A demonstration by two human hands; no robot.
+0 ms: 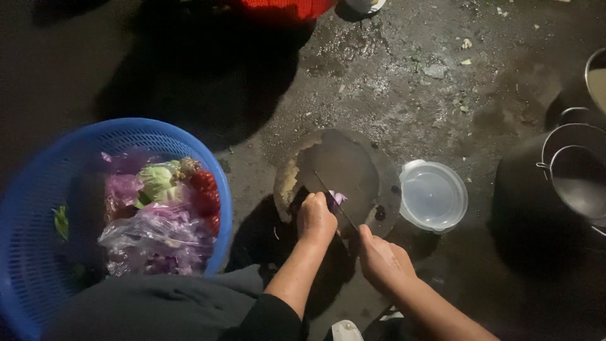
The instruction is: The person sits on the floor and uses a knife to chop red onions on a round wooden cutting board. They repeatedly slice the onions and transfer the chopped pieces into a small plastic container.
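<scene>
2 hands: left fingers [314, 203] pin purple onion [338, 197], right fingers [369, 243] grip knife [334, 203].

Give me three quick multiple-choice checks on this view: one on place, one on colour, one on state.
1. Where is the clear plastic container?
A. inside the basket
B. right of the round chopping board
C. on the board

2. What colour is the basket?
A. blue
B. green
C. white

3. What is the right hand doing?
A. resting empty
B. gripping a knife
C. lifting a pot

Answers: 1 B, it sits on the floor beside the board's right edge. 2 A, its mesh wall is blue. 3 B, the blade runs from it toward the left hand.
</scene>
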